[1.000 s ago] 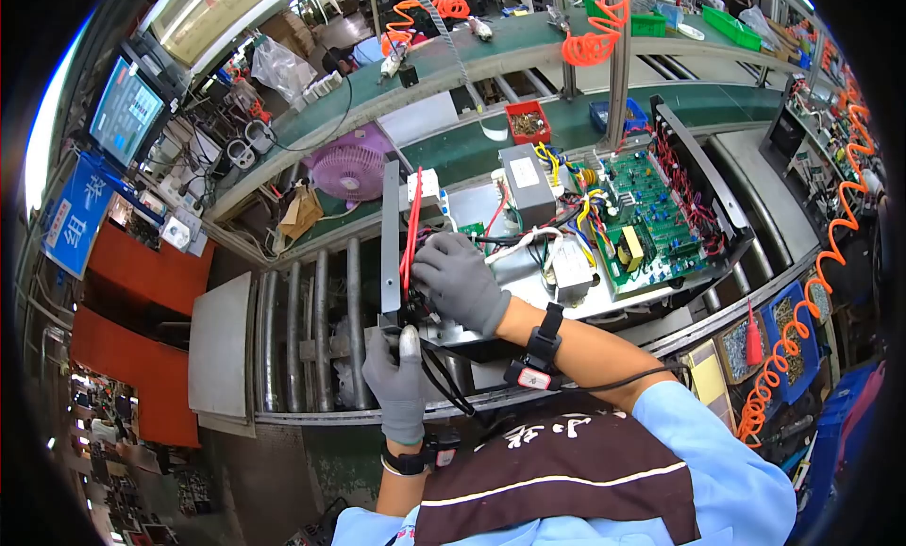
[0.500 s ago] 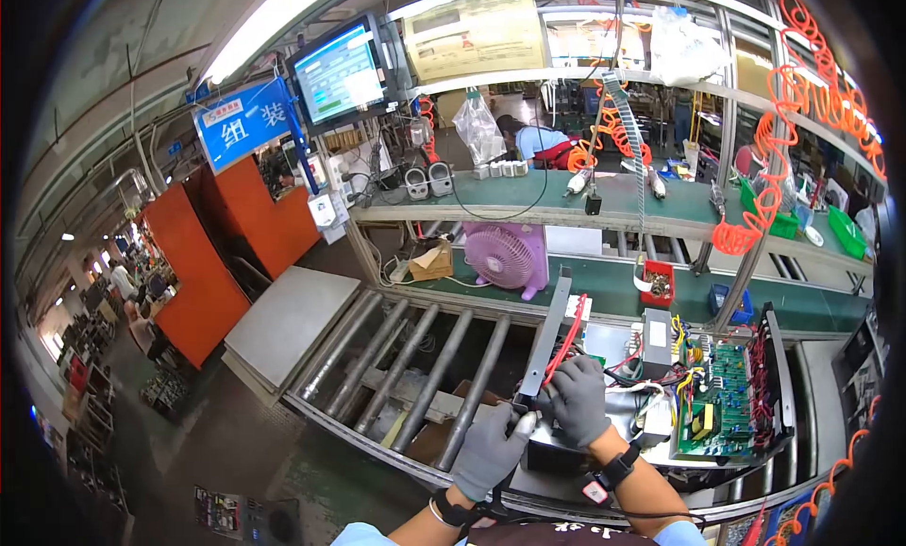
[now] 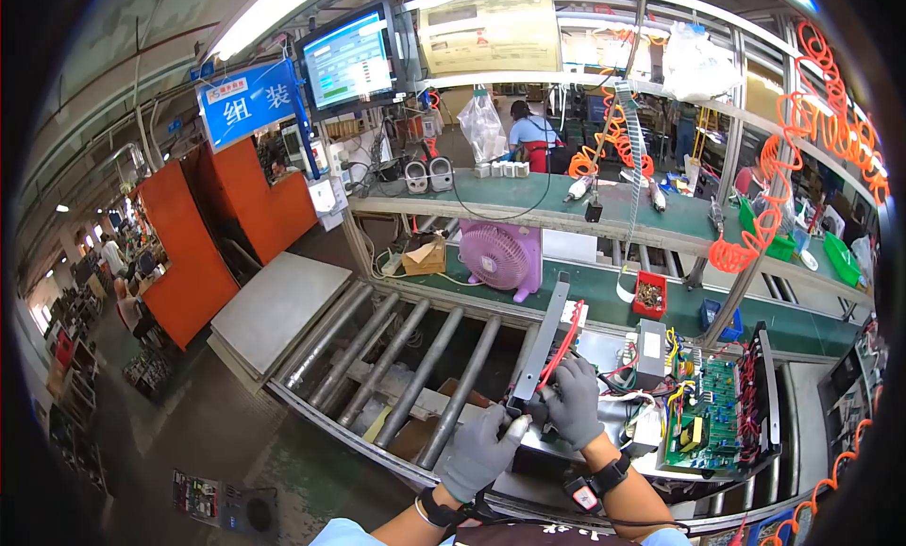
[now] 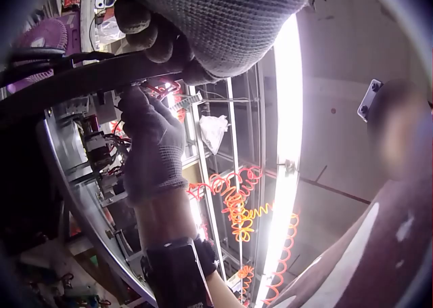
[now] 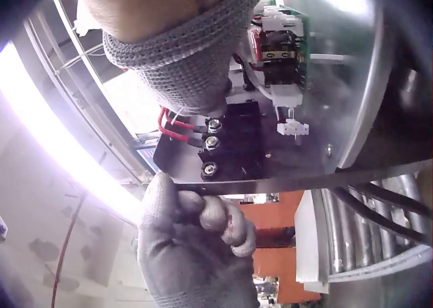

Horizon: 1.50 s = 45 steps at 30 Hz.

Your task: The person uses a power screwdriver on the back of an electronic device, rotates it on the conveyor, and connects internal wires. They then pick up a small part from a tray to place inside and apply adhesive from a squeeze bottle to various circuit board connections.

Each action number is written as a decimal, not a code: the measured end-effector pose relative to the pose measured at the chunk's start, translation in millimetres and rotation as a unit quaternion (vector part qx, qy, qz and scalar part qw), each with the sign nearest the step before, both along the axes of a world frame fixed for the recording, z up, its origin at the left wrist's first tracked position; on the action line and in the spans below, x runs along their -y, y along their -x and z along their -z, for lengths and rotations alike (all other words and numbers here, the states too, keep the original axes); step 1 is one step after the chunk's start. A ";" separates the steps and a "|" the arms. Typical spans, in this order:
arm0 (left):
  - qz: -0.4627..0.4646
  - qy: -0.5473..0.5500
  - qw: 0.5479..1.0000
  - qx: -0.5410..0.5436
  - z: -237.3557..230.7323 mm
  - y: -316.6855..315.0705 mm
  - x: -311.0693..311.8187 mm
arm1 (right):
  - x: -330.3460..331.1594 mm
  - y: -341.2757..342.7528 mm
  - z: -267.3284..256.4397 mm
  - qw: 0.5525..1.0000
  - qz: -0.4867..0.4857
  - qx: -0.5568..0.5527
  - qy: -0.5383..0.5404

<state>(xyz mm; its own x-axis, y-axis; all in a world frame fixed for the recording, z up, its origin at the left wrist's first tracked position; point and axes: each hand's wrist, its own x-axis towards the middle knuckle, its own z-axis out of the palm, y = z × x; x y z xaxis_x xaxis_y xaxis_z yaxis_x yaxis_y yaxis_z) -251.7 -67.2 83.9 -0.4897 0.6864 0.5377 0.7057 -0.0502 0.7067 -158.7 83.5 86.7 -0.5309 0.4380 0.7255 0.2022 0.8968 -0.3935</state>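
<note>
An open metal chassis carries a green circuit board [image 3: 717, 395] and, along its left side, an upright grey end panel [image 3: 545, 334]. At that panel's near corner, the gloved left hand [image 3: 479, 452] grips the edge; its fingers [image 5: 215, 214] curl over the edge in the right wrist view. Inside the panel, the gloved right hand [image 3: 574, 406] bends its fingers beside red cables [image 3: 563, 342]. Close under the right hand [image 5: 186, 74] is a black terminal block [image 5: 237, 145] with several screws. Its fingertips are hidden, so any held item cannot be told.
Metal rollers [image 3: 415, 376] run left of the chassis. Behind stand a purple fan [image 3: 495, 258], a red bin of small parts [image 3: 649, 295] and a blue bin [image 3: 722, 319]. Orange coiled hoses [image 3: 746, 249] hang at the right. A monitor [image 3: 349, 65] is mounted above.
The head view has tilted up and turned left, showing more of the rollers and shelves. Both hands stay at the panel's near corner, with only slight movement.
</note>
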 end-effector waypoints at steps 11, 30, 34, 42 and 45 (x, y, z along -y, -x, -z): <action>0.004 -0.004 1.000 0.000 -1.1 -0.7 1.3 | -2.2 3.5 9.6 0.998 0.031 0.040 -0.023; -0.002 0.029 1.000 -0.003 -2.3 -4.0 0.9 | -3.6 2.1 10.0 0.999 -0.004 0.040 0.005; -0.028 0.015 0.998 -0.063 2.9 -0.2 0.0 | -7.7 -5.9 10.2 0.992 -0.080 0.093 -0.038; -0.037 0.039 0.998 -0.020 -9.2 -6.2 1.8 | -3.7 -9.2 16.9 0.997 -0.064 0.044 -0.021; -0.040 0.034 0.999 -0.008 -6.8 -2.6 2.1 | -5.1 -10.2 16.8 0.985 -0.069 0.153 -0.047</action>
